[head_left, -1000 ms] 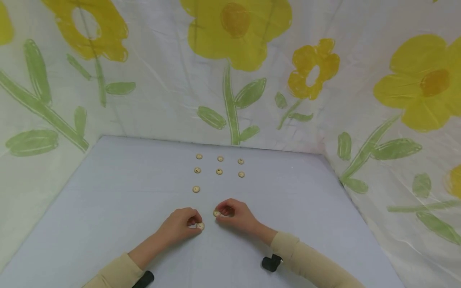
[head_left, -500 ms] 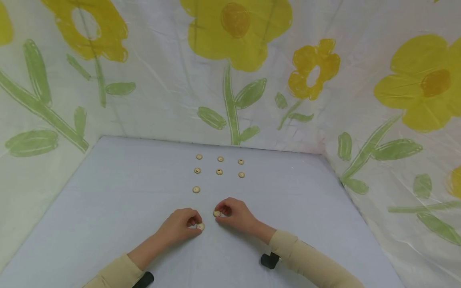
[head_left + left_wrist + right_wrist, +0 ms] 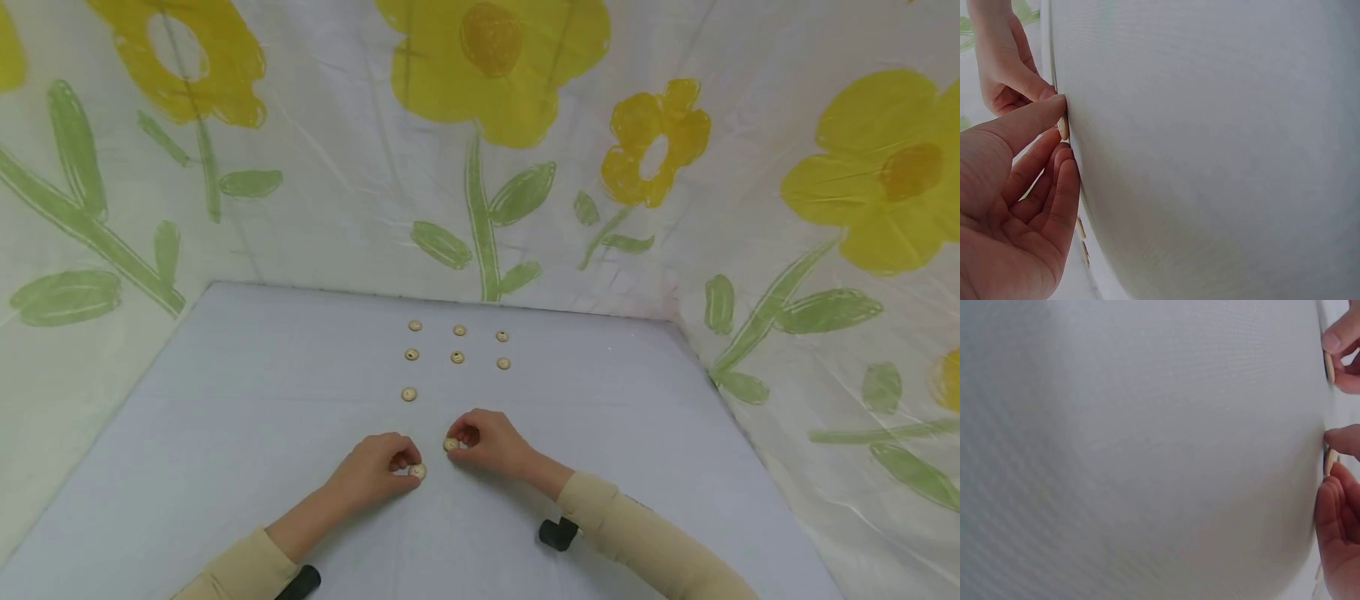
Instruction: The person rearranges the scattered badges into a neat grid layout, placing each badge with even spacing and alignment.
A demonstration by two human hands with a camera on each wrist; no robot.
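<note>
Small round tan buttons lie on a pale blue-grey table (image 3: 247, 400). My left hand (image 3: 411, 467) pinches one button (image 3: 417, 472) against the cloth with thumb and fingers. A little to its right and further away, my right hand (image 3: 456, 440) pinches another button (image 3: 450, 444). In the left wrist view my left hand (image 3: 1063, 140) holds the button (image 3: 1064, 128) edge-on, and the right hand (image 3: 1004, 69) sits beyond it. The right wrist view shows my right hand (image 3: 1338, 459) on its button (image 3: 1330, 461), with the left hand's button (image 3: 1329, 367) above it.
Beyond the hands lie two rows of three buttons (image 3: 457, 357) and a single button (image 3: 408, 394) nearer on the left. A white sheet printed with yellow flowers (image 3: 495, 75) walls in the table at the back and on both sides. Black wrist mounts (image 3: 557, 533) sit on both forearms.
My right hand and forearm have edged slightly away from me. The left hand and all the buttons have stayed in place.
</note>
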